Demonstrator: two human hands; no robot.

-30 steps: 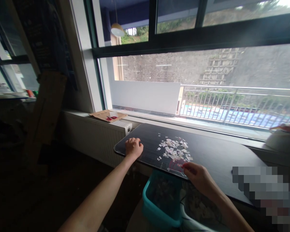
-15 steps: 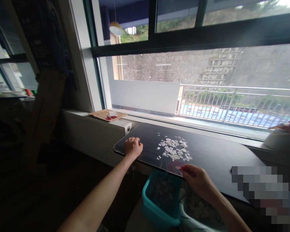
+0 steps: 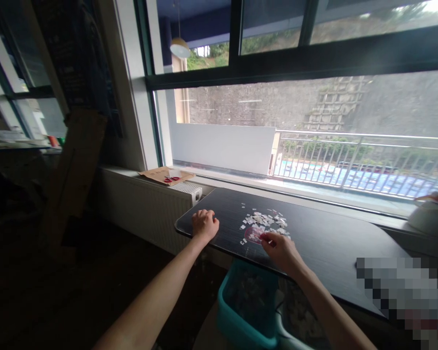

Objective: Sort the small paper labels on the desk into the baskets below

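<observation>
On the dark tabletop (image 3: 324, 238) lies a loose heap of small white pieces (image 3: 264, 219), like cut bits of paper or plastic. My right hand (image 3: 282, 250) pinches a round, see-through disc with a red rim (image 3: 253, 235) by its edge. The disc rests over the near side of the heap, and white pieces show through it. My left hand (image 3: 205, 225) rests at the table's left front edge with its fingers curled in; what is inside them, if anything, is hidden.
Below the table's front edge stand a teal bin (image 3: 229, 313) and a pale bin (image 3: 295, 335), both with small pieces inside. Red-handled scissors (image 3: 172, 179) lie on brown paper (image 3: 155, 175) over the radiator (image 3: 149, 206). A pixelated patch covers the right side.
My right hand has carried the red-rimmed disc from the table's front edge forward onto the heap. My left hand has stayed in place, and the view has shifted slightly.
</observation>
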